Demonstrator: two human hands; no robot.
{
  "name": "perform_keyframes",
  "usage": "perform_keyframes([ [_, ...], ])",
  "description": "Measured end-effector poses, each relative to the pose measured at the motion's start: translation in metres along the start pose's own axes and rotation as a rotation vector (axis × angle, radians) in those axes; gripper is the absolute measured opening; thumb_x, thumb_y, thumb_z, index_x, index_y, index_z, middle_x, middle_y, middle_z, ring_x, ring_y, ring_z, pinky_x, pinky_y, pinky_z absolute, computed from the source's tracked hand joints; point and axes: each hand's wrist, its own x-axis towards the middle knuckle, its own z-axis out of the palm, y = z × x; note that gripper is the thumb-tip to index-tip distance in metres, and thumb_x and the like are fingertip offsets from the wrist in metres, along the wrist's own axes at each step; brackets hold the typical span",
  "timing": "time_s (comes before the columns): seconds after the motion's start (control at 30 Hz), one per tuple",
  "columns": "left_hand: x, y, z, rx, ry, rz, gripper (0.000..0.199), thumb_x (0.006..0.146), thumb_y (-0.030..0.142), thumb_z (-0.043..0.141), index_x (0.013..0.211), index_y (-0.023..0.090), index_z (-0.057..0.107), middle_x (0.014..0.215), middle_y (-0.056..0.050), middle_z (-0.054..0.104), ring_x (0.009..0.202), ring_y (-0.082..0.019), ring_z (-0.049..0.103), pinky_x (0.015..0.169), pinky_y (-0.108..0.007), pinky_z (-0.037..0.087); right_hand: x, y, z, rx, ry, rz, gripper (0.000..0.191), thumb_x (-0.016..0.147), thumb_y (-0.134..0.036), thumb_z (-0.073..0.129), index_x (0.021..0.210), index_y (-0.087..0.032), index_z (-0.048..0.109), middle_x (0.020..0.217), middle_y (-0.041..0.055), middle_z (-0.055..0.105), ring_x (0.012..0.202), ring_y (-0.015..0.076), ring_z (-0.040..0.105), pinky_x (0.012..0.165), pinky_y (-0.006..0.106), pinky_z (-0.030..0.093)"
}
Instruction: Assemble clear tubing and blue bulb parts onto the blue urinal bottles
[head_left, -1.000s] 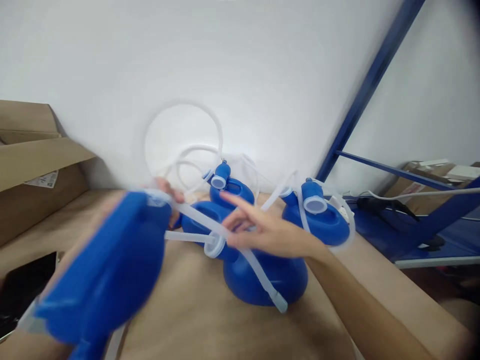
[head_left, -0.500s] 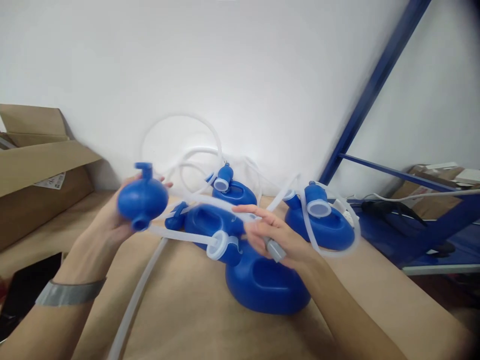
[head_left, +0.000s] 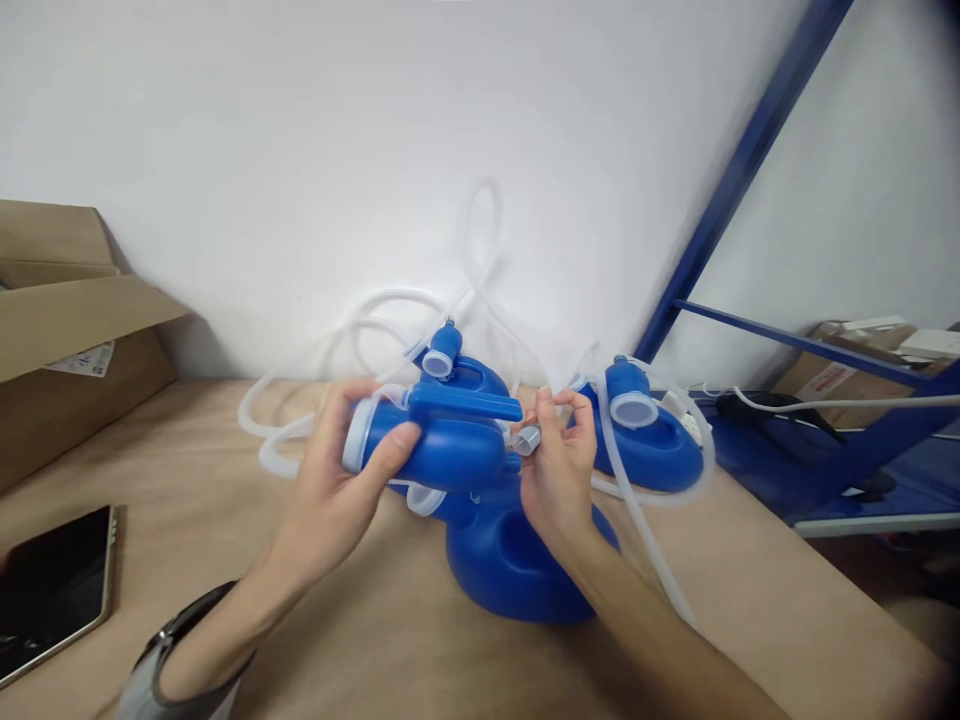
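Two hands fill the middle of our head view. Our left hand (head_left: 330,505) grips a blue vessel (head_left: 457,455) around its white-collared end, holding it on its side above the table (head_left: 352,620). Our right hand (head_left: 559,485) pinches a clear tube end (head_left: 527,440), close to the vessel's small spout (head_left: 513,463); we cannot tell whether they touch.

Half a second ago the vessel was farther left, pointing end-on at us. Now it lies crosswise between our hands, so its spout end is within easy reach of our right fingers.

As for containers, a big blue jug (head_left: 510,575) sits below our hands, another blue jug (head_left: 480,376) stands behind, and a third jug (head_left: 652,455) is to the right, loops of tubing (head_left: 405,295) around them. Their opaque walls hide any contents. At the left, a cardboard box (head_left: 112,400) has raised flaps; we cannot see inside.
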Motion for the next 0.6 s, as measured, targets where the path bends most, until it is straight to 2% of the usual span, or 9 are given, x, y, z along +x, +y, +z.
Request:
perform_keyframes([
  [0.1, -0.006, -0.005, 0.002, -0.05, 0.028, 0.057, 0.033, 0.094, 0.052, 0.066, 0.114, 0.026, 0.06, 0.113, -0.003, 0.065, 0.101, -0.024, 0.064, 0.086, -0.034, 0.054, -0.002, 0.002, 0.0, -0.029, -0.02, -0.056, 0.056, 0.078, -0.054, 0.086, 0.089, -0.029, 0.037, 0.062, -0.0135, 0.054, 0.049, 0.0086, 0.055, 0.048, 0.02, 0.045],
  [0.23, -0.007, -0.008, -0.007, -0.075, 0.083, 0.132, 0.029, 0.095, 0.046, 0.068, 0.119, 0.03, 0.06, 0.115, -0.001, 0.065, 0.103, -0.024, 0.064, 0.086, -0.034, 0.054, -0.004, 0.005, -0.001, -0.074, 0.002, -0.129, 0.054, 0.081, -0.053, 0.083, 0.087, -0.028, 0.036, 0.064, -0.0122, 0.052, 0.054, 0.01, 0.06, 0.05, 0.022, 0.046],
  [0.3, -0.01, -0.008, -0.006, -0.103, 0.064, 0.195, 0.028, 0.094, 0.042, 0.07, 0.118, 0.03, 0.06, 0.117, -0.002, 0.065, 0.108, -0.025, 0.063, 0.092, -0.036, 0.054, -0.004, 0.005, -0.001, -0.078, 0.024, -0.153, 0.054, 0.08, -0.053, 0.084, 0.085, -0.028, 0.037, 0.068, -0.0111, 0.051, 0.056, 0.0094, 0.059, 0.053, 0.022, 0.048],
  [0.43, -0.017, -0.012, 0.009, -0.186, 0.064, 0.303, 0.034, 0.094, 0.037, 0.072, 0.123, 0.033, 0.055, 0.122, -0.003, 0.063, 0.115, -0.027, 0.065, 0.107, -0.048, 0.052, -0.004, 0.003, -0.001, -0.067, 0.062, -0.16, 0.058, 0.077, -0.054, 0.087, 0.084, -0.028, 0.036, 0.066, -0.0118, 0.048, 0.055, 0.0086, 0.055, 0.054, 0.022, 0.047],
  [0.53, -0.025, -0.021, 0.013, -0.135, 0.129, 0.514, 0.043, 0.087, 0.05, 0.079, 0.12, 0.033, 0.057, 0.119, -0.004, 0.065, 0.106, -0.028, 0.071, 0.101, -0.052, 0.057, -0.003, 0.002, -0.002, -0.084, 0.086, -0.148, 0.058, 0.079, -0.053, 0.085, 0.086, -0.029, 0.033, 0.06, -0.0125, 0.052, 0.05, 0.0103, 0.054, 0.052, 0.023, 0.047],
  [0.6, -0.033, -0.032, 0.008, -0.075, 0.126, 0.53, 0.053, 0.073, 0.067, 0.085, 0.102, 0.03, 0.061, 0.105, -0.003, 0.068, 0.098, -0.029, 0.073, 0.094, -0.052, 0.061, -0.003, 0.001, -0.002, -0.098, 0.078, -0.151, 0.057, 0.08, -0.051, 0.084, 0.086, -0.029, 0.033, 0.058, -0.0121, 0.055, 0.05, 0.0113, 0.056, 0.051, 0.023, 0.047],
])
